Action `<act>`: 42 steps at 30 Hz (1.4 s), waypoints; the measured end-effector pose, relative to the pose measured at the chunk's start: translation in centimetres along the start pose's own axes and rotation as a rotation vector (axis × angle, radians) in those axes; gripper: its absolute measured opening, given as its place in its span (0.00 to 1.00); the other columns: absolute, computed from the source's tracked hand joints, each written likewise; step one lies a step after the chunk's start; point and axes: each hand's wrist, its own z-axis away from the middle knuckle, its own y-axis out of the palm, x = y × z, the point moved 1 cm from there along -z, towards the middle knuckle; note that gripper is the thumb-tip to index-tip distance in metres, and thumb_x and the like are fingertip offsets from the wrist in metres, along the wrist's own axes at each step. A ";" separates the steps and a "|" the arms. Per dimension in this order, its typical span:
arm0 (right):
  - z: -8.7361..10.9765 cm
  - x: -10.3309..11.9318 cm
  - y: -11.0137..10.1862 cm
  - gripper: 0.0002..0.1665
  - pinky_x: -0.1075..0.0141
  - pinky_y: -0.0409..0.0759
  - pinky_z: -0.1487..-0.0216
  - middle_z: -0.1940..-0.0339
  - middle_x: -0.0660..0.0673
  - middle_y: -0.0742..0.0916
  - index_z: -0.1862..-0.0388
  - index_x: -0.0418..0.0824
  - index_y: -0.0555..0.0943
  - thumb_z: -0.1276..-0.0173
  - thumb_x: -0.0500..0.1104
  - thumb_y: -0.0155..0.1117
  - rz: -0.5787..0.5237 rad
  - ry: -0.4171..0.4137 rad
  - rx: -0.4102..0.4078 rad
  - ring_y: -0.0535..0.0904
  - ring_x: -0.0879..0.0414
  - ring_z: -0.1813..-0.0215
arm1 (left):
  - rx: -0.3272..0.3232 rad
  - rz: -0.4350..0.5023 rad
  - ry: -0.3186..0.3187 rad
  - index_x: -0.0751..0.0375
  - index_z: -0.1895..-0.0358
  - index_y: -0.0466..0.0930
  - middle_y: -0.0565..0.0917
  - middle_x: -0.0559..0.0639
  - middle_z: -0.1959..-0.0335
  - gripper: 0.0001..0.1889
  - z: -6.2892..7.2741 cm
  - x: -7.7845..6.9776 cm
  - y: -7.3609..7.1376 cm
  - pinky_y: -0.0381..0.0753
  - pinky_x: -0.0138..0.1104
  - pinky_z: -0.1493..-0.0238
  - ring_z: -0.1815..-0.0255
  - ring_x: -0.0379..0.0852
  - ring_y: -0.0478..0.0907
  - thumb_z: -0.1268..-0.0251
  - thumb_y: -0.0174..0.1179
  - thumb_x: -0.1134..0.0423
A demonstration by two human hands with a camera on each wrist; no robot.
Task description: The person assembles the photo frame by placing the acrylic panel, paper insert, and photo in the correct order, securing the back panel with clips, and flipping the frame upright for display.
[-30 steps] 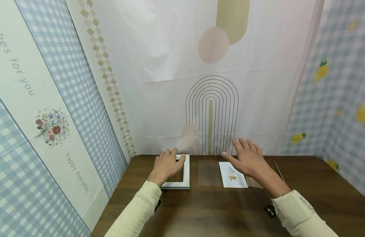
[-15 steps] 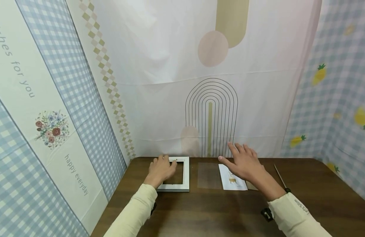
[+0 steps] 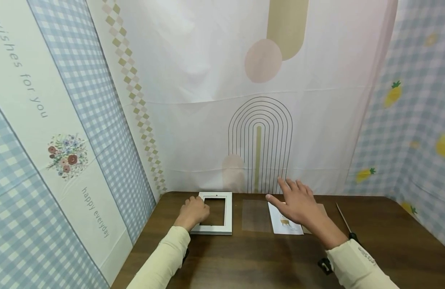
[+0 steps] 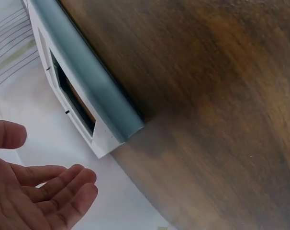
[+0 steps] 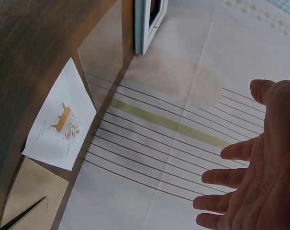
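A white picture frame point(image 3: 228, 214) lies at the back left of the table, its opening showing bare wood. My left hand point(image 3: 193, 210) is over the frame's left side; in the left wrist view its fingers are loosely bent, with nothing in them. To the right lies a clear plastic sheet point(image 3: 256, 216), then a white card point(image 3: 279, 224) printed with a small stool and plant. My right hand point(image 3: 298, 202) hovers over the card with fingers spread, holding nothing. It partly hides the card and the brown backing board point(image 5: 39, 179) beside it.
A screwdriver point(image 3: 345, 220) with a thin shaft and dark handle lies right of the backing board, partly behind my right forearm. A white patterned cloth point(image 3: 193, 140) hangs at the table's back edge. Checked cloths point(image 3: 381, 132) hang at both sides.
My left hand has drawn left and slightly down, uncovering more of the frame, and its fingers have bent in. My right hand has shifted slightly down. The frame and sheets stay put.
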 end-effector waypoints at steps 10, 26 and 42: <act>0.2 0.2 0.5 0.56 0.17 0.58 0.14 0.13 0.20 0.68 0.09 0.35 0.62 0.14 0.75 0.51 -0.006 -0.018 -0.008 0.57 0.15 0.12 | 0.072 -0.001 0.010 0.81 0.27 0.75 0.77 0.80 0.30 0.33 -8.8 9.2 8.3 0.82 0.69 0.25 0.25 0.80 0.75 0.26 0.58 0.57; 0.0 0.3 1.1 0.54 0.19 0.61 0.14 0.15 0.21 0.71 0.13 0.30 0.68 0.14 0.74 0.51 0.024 -0.037 -0.003 0.60 0.16 0.12 | 0.090 -0.039 -0.019 0.62 0.61 0.83 0.86 0.60 0.55 0.06 -9.0 10.1 8.6 0.85 0.48 0.60 0.58 0.55 0.80 0.39 0.62 0.65; -0.2 0.4 2.0 0.55 0.19 0.59 0.12 0.14 0.21 0.71 0.14 0.28 0.68 0.12 0.74 0.49 0.025 -0.014 0.062 0.58 0.17 0.11 | 0.103 0.103 -0.106 0.67 0.54 0.81 0.85 0.68 0.52 0.08 -5.7 7.4 5.2 0.90 0.48 0.71 0.61 0.60 0.82 0.34 0.60 0.69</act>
